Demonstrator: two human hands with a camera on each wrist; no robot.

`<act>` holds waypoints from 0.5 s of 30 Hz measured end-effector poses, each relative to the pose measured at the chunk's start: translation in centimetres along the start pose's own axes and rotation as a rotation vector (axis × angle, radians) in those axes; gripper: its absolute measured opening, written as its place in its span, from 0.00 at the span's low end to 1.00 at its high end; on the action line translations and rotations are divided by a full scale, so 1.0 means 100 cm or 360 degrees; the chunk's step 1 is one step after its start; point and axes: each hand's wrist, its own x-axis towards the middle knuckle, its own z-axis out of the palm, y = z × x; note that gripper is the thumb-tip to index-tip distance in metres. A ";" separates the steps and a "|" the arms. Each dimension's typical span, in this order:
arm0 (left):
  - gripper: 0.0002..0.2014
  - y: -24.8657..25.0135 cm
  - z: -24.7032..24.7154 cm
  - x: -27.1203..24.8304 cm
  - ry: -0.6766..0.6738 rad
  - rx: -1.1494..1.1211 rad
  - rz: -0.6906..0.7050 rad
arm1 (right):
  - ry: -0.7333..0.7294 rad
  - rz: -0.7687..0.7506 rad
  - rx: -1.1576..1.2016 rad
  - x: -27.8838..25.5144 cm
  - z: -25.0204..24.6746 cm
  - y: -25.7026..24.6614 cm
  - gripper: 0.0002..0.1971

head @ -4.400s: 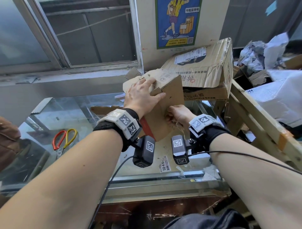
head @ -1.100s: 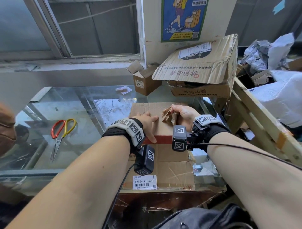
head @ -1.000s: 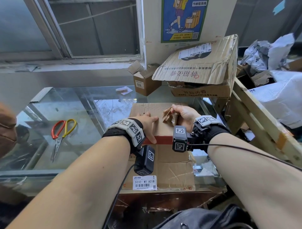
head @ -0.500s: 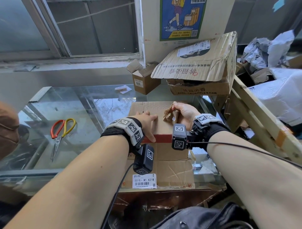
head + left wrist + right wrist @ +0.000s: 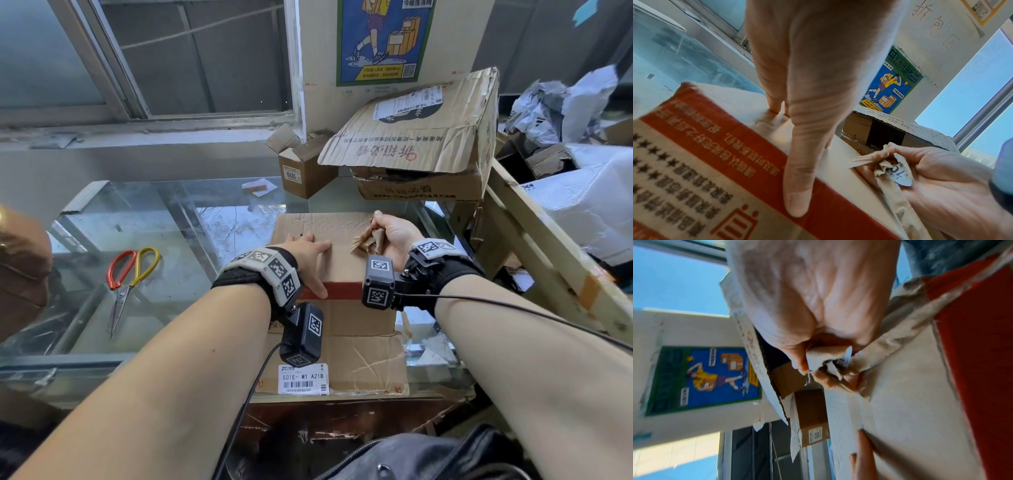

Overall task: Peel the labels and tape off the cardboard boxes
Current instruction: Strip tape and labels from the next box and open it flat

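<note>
A brown cardboard box (image 5: 329,233) with a red band lies on the glass counter in front of me. My left hand (image 5: 308,253) presses flat on its top with straight fingers (image 5: 797,178), thumb over the red edge. My right hand (image 5: 390,233) grips a crumpled wad of peeled tape and label (image 5: 368,240) at the box's right top edge; the wad (image 5: 892,170) shows a scrap of barcode, and a strip of it still runs to the cardboard (image 5: 900,331). A white barcode label (image 5: 303,378) sits on the flattened cardboard under the box, near the counter's front edge.
Red and yellow scissors (image 5: 126,284) lie on the glass counter (image 5: 154,233) to the left. A small open box (image 5: 301,168) and a large crushed box with a label (image 5: 421,137) stand at the back. A wooden frame (image 5: 548,253) and plastic bags (image 5: 565,113) crowd the right.
The box, earlier held up on edge, now lies flat under my left hand. Over the last second my right hand with the wad has crept slightly farther from me; the left hand stays put.
</note>
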 end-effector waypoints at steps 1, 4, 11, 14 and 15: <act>0.53 0.000 0.000 0.000 -0.0004 -0.0006 0.0000 | 0.0036 -0.0018 0.0009 0.002 -0.001 0.000 0.21; 0.53 0.000 0.000 0.001 -0.0012 -0.0010 -0.0007 | 0.0103 -0.0032 -0.0011 0.006 -0.001 0.000 0.21; 0.53 0.000 0.000 0.000 -0.0008 -0.0013 -0.0009 | 0.0193 -0.0054 -0.0155 0.008 -0.001 0.000 0.18; 0.53 0.001 0.001 0.000 -0.0008 -0.0028 -0.0005 | 0.0244 -0.0059 -0.0229 0.008 0.000 -0.002 0.16; 0.53 0.001 0.001 0.000 -0.0009 -0.0031 -0.0004 | 0.0250 -0.0062 -0.0220 0.009 0.000 -0.002 0.16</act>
